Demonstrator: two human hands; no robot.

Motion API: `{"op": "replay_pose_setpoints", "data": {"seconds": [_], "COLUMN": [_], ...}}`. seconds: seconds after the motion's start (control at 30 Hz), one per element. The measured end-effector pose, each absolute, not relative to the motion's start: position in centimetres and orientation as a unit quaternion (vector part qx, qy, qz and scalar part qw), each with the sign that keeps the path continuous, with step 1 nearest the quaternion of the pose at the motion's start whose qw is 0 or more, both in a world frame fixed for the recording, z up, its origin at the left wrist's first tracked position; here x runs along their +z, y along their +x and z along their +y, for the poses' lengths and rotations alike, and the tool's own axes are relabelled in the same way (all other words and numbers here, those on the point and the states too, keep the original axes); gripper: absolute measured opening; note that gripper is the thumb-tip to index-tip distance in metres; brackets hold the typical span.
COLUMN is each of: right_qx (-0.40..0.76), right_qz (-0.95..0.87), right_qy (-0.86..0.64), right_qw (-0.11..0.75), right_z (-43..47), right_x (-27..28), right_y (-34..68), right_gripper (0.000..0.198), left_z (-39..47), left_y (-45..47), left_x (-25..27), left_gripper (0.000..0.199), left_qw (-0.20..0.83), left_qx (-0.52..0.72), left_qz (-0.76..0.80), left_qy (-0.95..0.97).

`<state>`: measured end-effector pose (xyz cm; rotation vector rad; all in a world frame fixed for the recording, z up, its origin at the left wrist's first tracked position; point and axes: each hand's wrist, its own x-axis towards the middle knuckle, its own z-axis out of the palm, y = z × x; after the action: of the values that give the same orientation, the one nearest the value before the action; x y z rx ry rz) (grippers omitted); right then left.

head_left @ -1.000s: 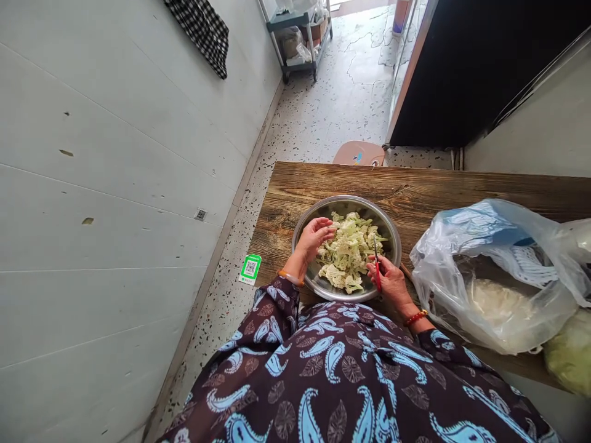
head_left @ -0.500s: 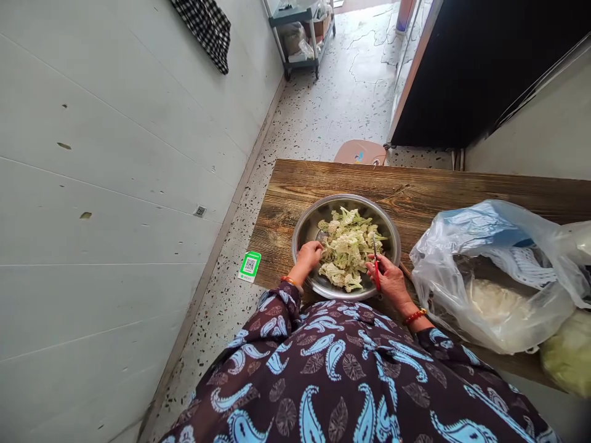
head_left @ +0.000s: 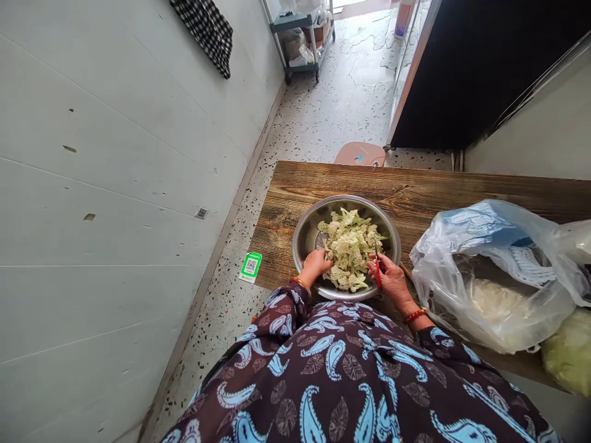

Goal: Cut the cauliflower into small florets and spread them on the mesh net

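Note:
Cut cauliflower florets (head_left: 351,243) lie heaped in a round steel bowl (head_left: 301,237) on the wooden table. My left hand (head_left: 317,263) is inside the bowl's left side, its fingers closed against the edge of the heap. Whether a floret is between those fingertips is hidden. At the right side of the bowl, my right hand (head_left: 389,277) grips red-handled scissors (head_left: 378,274), blades pointing away from me over the florets. The blades look closed or nearly so.
On the table's right stands an open clear plastic bag (head_left: 498,307) with pale contents, beside a cabbage-like green bundle (head_left: 567,354). A green QR card (head_left: 250,267) lies at the left edge of the table (head_left: 277,215). Beyond are a pink stool (head_left: 360,153) and a cart (head_left: 302,64).
My left hand has moved right and slightly down, further into the bowl against the florets. My right hand with the scissors has barely moved.

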<state>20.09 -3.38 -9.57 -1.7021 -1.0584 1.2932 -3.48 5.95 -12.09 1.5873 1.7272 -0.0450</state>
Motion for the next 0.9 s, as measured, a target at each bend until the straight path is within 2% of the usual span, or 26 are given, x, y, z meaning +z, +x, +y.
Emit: {"op": "replay_pose_setpoints", "data": {"seconds": [0.13, 0.4, 0.6, 0.73, 0.9], "right_qx": [0.511, 0.520, 0.520, 0.518, 0.519], "right_qz": [-0.407, -0.399, -0.389, -0.393, -0.399], "right_qy": [-0.661, -0.658, -0.661, -0.663, -0.665], "right_qw": [0.370, 0.370, 0.375, 0.371, 0.359], "right_z": [-3.3, -3.5, -3.4, -3.4, -3.3], "right_x": [-9.6, -9.4, -9.0, -9.2, -9.4], "right_y": [20.2, 20.0, 19.9, 19.9, 20.0], "right_gripper": [0.057, 0.060, 0.060, 0.062, 0.062], "left_z": [6.8, 7.1, 9.4, 11.9, 13.4], "left_y": [-3.8, -2.6, -3.7, -3.4, -2.2], "left_x": [-11.7, -9.6, -9.7, -10.5, -11.7], "left_gripper": [0.009, 0.039, 0.038, 0.047, 0.051], "left_qw": [0.447, 0.575, 0.499, 0.440, 0.432], "left_qx": [0.031, 0.134, 0.193, 0.195, 0.168], "left_qz": [0.674, 0.626, 0.702, 0.725, 0.709], "left_qy": [0.587, 0.509, 0.470, 0.493, 0.532]}}
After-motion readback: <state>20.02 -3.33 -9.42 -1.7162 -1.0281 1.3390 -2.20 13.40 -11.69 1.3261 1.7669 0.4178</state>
